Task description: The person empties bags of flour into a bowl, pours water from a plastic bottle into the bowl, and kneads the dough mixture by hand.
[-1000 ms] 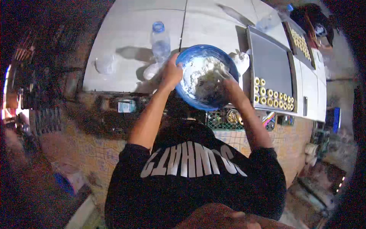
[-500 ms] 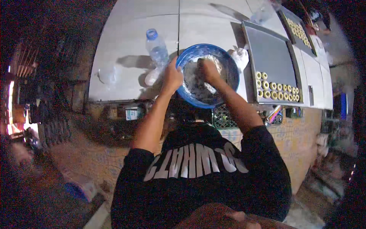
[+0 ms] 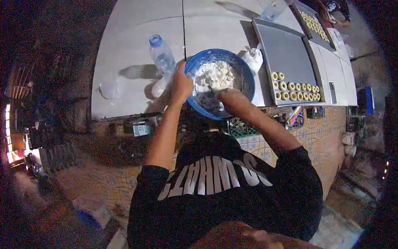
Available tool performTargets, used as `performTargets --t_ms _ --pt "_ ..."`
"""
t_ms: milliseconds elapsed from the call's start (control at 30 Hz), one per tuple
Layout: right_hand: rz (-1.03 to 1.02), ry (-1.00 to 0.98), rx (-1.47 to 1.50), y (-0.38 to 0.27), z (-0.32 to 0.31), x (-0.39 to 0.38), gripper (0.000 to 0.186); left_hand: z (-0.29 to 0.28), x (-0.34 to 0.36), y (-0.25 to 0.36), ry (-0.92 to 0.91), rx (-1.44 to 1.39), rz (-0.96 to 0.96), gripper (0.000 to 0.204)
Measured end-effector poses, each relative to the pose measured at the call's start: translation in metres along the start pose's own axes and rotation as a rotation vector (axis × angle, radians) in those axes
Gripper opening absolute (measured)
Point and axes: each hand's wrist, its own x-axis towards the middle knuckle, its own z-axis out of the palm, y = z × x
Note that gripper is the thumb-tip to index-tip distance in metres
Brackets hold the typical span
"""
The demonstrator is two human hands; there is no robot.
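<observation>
Blue plastic bowl [image 3: 244, 79] sits at the counter [image 3: 132, 62] edge, my left hand [image 3: 181, 85] gripping its rim while my right hand [image 3: 232, 99] digs, closed, into the dough [image 3: 213, 76]; pressing too hard could tip it off or topple the water bottle [image 3: 162, 58] just beside.

My right hand [image 3: 232, 99] is down in the blue bowl [image 3: 244, 74], and my fingertips are buried in the pale dough [image 3: 213, 76], so I cannot tell how they are curled. My left hand [image 3: 181, 85] covers the bowl's near-left rim; its fingers wrap over the edge out of sight. The bowl's near wall is partly behind my right wrist. The far tray [image 3: 317, 25] runs off the top edge, and its small pieces are too tiny to make out. A clear thing [image 3: 273, 9] at the top edge is cut off. The small white bag [image 3: 253, 59] is half hidden behind the bowl.
</observation>
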Motion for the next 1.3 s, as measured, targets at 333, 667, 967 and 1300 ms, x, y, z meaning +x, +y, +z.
performTargets --t_ms 333,667,967,1300 --pt "0.084 -0.181 0.096 0.006 0.000 0.050 0.029 -0.006 0.002 0.003 -0.035 0.046 0.057 0.049" --pt "0.061 0.129 -0.119 0.048 0.019 0.116 0.049 -0.001 0.007 -0.033 0.054 0.031 0.120 0.043" --pt "0.280 0.351 -0.369 0.032 0.050 0.095 0.056 0.007 0.009 0.002 0.042 0.028 0.198 0.043" --pt "0.044 -0.055 -0.035 -0.007 0.021 0.052 0.017 0.007 0.006 -0.001 0.002 0.021 0.066 0.041"
